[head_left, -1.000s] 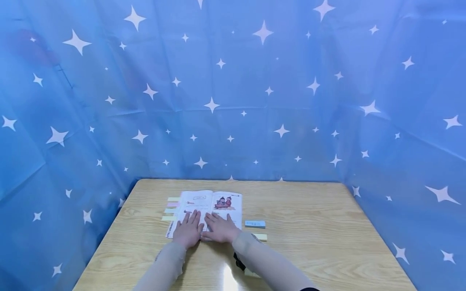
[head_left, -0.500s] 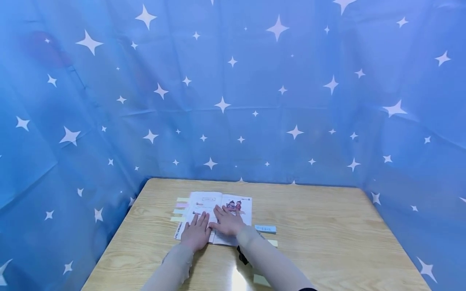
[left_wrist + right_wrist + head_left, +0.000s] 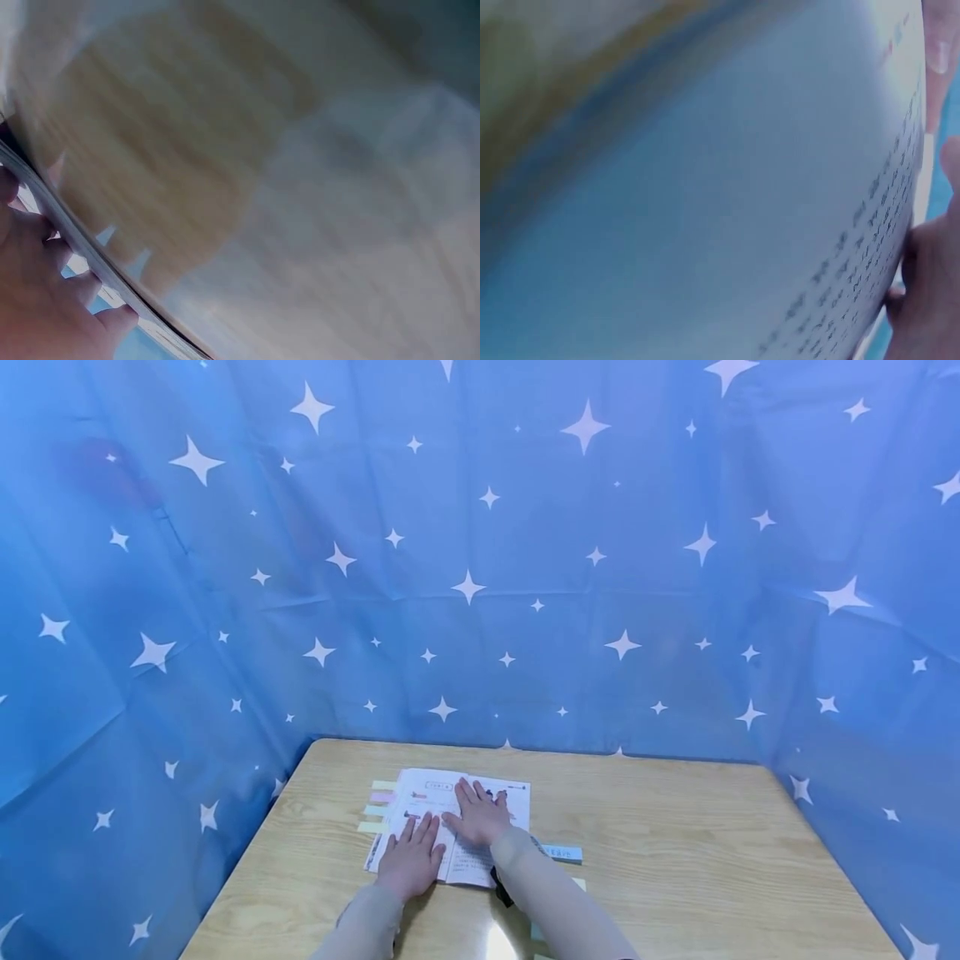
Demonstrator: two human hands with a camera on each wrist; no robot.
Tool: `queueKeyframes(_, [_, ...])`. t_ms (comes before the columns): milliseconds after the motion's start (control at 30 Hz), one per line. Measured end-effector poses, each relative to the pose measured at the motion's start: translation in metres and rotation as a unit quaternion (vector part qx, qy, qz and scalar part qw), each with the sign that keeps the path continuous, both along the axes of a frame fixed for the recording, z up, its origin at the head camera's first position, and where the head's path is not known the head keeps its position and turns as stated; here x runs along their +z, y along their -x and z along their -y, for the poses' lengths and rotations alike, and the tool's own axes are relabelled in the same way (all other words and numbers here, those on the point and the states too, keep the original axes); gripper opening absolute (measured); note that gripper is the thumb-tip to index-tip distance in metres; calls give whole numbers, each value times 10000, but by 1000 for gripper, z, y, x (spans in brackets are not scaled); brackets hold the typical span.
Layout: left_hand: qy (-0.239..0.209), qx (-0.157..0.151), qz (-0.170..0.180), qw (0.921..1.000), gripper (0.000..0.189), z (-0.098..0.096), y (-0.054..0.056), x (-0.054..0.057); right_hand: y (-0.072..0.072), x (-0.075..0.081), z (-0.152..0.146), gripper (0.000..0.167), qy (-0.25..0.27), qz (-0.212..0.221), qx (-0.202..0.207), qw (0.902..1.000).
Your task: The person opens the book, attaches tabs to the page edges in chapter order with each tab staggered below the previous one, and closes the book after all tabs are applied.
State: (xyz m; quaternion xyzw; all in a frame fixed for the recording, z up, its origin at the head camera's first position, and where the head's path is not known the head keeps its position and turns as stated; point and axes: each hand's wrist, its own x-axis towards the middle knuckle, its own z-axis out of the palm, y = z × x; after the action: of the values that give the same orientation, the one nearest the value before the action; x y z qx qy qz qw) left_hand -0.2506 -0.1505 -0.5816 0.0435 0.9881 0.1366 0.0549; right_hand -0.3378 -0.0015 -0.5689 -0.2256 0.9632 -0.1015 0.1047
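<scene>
An open book (image 3: 480, 865) lies on the wooden table, with print on both pages and a colored drawing on the right one. My left hand (image 3: 411, 862) rests flat on the lower left page, fingers spread. Higher up, my right hand (image 3: 480, 817) lies across the fold and the right page, covering much of the drawing. Its fingers are straight. In the left wrist view, the left hand (image 3: 52, 292) shows along the book's edge. Lines of print on the page (image 3: 840, 270) fill part of the right wrist view, beside the right hand (image 3: 930, 270).
Colored sticky tabs (image 3: 377, 811) stick out along the book's left side. A blue labeled strip (image 3: 562, 853) lies right of the book, partly behind the right sleeve (image 3: 558, 893). A black object (image 3: 501, 891) shows beside that sleeve. Beyond the table (image 3: 660, 827) hangs a blue star-patterned curtain (image 3: 525, 543).
My right hand has slid up the book from the lower fold toward the drawing. My left hand stays on the left page. The head view has shifted slightly.
</scene>
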Motion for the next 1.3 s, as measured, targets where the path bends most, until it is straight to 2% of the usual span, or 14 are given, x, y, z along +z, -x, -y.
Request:
queueKeyframes(300, [162,62,54,9998,55,-2,2,2,16,1,6,73,191,171,-282,9993])
queueKeyframes(433, [233,49,-20,9997,55,-7,0,4,14,-2,0,73,84,137,-282,9995])
queueKeyframes(567, [235,86,-33,9997,55,-9,-1,7,9,-9,-3,76,-85,-35,-55,9999])
queueKeyframes(733, [203,154,-21,9997,52,-7,-2,9,-6,-17,-3,77,-124,-351,369,9986])
queueKeyframes(900, [77,67,-43,9999,48,-8,0,10,-26,-20,-5,75,-92,-348,479,9982])
queueKeyframes(1100, [-53,-156,102,9998,53,-6,3,11,-54,-9,-7,71,6,-107,646,9979])
queueKeyframes(1300, [-79,-320,86,9994,69,3,4,19,-76,2,-4,72,-110,14,723,9973])
